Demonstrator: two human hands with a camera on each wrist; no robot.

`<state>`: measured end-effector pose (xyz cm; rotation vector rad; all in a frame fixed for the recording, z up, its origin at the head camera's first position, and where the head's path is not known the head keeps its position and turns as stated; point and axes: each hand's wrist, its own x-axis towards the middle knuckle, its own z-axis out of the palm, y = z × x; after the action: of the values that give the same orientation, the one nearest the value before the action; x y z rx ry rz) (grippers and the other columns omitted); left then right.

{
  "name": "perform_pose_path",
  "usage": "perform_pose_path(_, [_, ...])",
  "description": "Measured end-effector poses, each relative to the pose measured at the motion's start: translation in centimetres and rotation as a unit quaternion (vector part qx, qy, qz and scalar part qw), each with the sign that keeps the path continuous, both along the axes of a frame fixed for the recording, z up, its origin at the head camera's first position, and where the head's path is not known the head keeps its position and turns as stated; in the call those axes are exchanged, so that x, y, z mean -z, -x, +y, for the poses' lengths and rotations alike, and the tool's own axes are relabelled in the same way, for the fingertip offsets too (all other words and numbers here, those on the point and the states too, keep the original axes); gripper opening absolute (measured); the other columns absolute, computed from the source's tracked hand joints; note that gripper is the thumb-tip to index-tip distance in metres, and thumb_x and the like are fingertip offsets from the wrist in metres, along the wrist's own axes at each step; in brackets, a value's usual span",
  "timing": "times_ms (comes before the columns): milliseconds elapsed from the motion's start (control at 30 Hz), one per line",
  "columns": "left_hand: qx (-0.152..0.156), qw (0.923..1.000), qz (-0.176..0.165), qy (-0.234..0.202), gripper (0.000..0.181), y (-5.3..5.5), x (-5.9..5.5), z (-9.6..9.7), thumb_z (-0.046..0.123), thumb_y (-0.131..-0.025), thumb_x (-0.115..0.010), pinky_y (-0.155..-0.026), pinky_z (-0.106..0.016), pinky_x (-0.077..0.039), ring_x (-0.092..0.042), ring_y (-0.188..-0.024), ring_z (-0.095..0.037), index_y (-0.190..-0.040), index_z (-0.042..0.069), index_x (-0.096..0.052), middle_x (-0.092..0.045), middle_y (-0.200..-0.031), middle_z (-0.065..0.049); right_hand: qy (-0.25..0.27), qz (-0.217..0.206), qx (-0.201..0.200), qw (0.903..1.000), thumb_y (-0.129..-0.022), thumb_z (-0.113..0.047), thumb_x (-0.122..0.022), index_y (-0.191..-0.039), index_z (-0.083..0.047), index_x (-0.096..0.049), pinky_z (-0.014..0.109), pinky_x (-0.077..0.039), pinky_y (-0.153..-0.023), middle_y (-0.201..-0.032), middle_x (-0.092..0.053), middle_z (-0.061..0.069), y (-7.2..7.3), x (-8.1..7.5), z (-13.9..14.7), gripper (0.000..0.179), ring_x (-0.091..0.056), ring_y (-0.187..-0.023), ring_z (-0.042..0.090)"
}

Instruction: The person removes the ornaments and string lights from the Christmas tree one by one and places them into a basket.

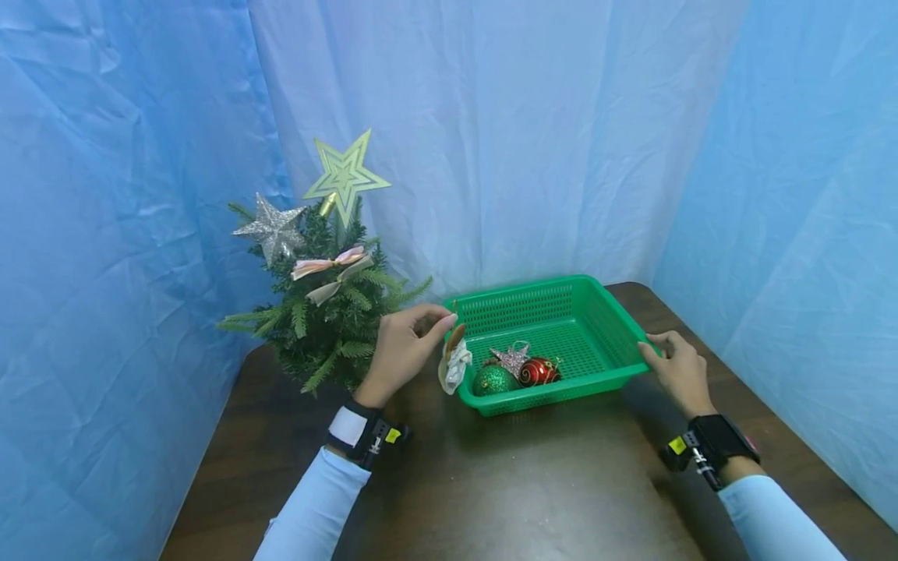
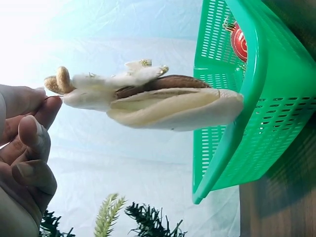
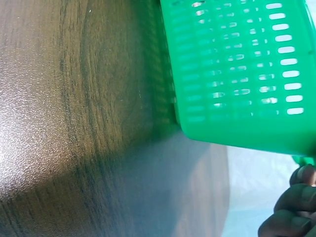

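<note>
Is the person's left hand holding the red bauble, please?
No, the left hand holds a white ornament, and the red bauble lies in the green basket.

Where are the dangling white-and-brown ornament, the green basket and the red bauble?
White-and-brown ornament [image 2: 158, 108]: left wrist view, pale body.
Green basket [image 3: 251, 81]: right wrist view, slotted outer wall.
Red bauble [image 1: 537, 372]: head view, middle of its round side.

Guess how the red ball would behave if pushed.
Being round, the red ball would probably roll, though the green ball beside it and the basket around it may limit that. Its glossy surface could feel slippery.
</note>
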<state>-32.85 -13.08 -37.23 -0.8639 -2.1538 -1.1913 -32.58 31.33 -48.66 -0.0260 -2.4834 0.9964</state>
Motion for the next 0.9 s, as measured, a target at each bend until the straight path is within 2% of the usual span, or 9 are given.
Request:
perform_pose_path(300, [-0.008,0.9999,-0.015,-0.001,0.013,1.5,0.3,0.9,0.026,-0.101,-0.070,-0.051,-0.028,-0.036,-0.052,-0.052,-0.009,-0.106,0.018,-0.078,-0.068,-0.074,0.011,-0.005,0.003,0.005,1.0000,-0.108,-0.034,-0.057,-0.131,0.001,-0.063,0.036,-0.028,-0.058,-0.068,-0.039,0.007,0.1,0.0,0.1,0.042,-0.031,-0.055,0.019])
perform_pose_path(367, [-0.006,0.9999,-0.014,-0.004,0.013,1.7,0.3,1.1,0.025,-0.101,-0.070,-0.048,-0.028,-0.039,-0.055,-0.051,-0.008,-0.106,0.016,-0.078,-0.072,-0.080,0.009,-0.004,0.004,0.003,1.0000,-0.108,-0.033,-0.057,-0.131,0.001,-0.062,0.036,-0.027,-0.058,-0.069,-0.039,0.008,0.0,-0.1,0.0,0.042,-0.030,-0.055,0.019])
perform_pose_path(567, [-0.010,0.9998,-0.015,-0.010,0.014,1.8,0.1,2.0,0.024,-0.101,-0.071,-0.040,-0.029,-0.042,-0.053,-0.043,-0.007,-0.107,0.014,-0.078,-0.075,-0.089,0.001,0.002,-0.001,0.008,1.0000,-0.107,-0.034,-0.059,-0.131,0.001,-0.063,0.034,-0.029,-0.055,-0.068,-0.040,0.007,0.2,-0.2,0.0,0.042,-0.032,-0.053,0.018])
perform_pose_path(767, [-0.010,0.9998,-0.009,-0.014,0.015,2.0,0.1,3.1,0.024,-0.101,-0.070,-0.038,-0.029,-0.040,-0.051,-0.040,-0.006,-0.107,0.013,-0.078,-0.074,-0.089,-0.002,0.005,-0.002,0.006,1.0000,-0.107,-0.034,-0.058,-0.132,0.000,-0.062,0.034,-0.029,-0.055,-0.067,-0.040,0.007,0.3,0.0,0.1,0.043,-0.033,-0.053,0.019])
perform_pose_path(900, [-0.017,0.9996,-0.015,-0.015,0.015,2.3,0.4,3.6,0.022,-0.101,-0.071,-0.038,-0.028,-0.041,-0.052,-0.041,-0.005,-0.107,0.010,-0.078,-0.074,-0.090,-0.004,0.005,0.000,-0.001,1.0000,-0.108,-0.034,-0.057,-0.133,0.002,-0.061,0.036,-0.028,-0.056,-0.068,-0.039,0.008,0.2,0.0,0.0,0.044,-0.031,-0.054,0.020])
